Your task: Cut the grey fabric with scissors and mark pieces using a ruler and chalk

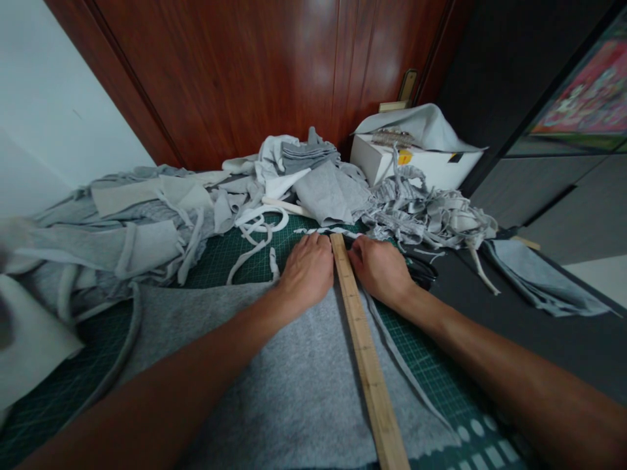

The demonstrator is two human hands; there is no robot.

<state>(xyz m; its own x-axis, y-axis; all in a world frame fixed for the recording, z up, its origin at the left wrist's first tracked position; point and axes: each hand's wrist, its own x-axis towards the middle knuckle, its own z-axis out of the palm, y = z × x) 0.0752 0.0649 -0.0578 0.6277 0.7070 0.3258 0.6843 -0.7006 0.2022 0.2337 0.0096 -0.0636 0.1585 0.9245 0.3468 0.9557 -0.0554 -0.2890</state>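
A large grey fabric piece (279,385) lies flat on the green cutting mat (228,251). Along its right part runs a wooden ruler (365,346), with a narrow fabric margin showing to its right. My left hand (309,267) is closed at the ruler's far end, on its left side, resting at the fabric's far edge. Just right of that end, my right hand (379,266) has its fingers curled and pressed together near the fabric's far corner. What either hand grips is hidden under the fingers.
Piled grey fabric (151,209) lines the back and left. Tangled scraps (431,212) lie before a white box (426,163) at back right. Black-handled scissors (422,273) lie beside my right wrist. Folded grey cloth (543,277) sits at the right edge.
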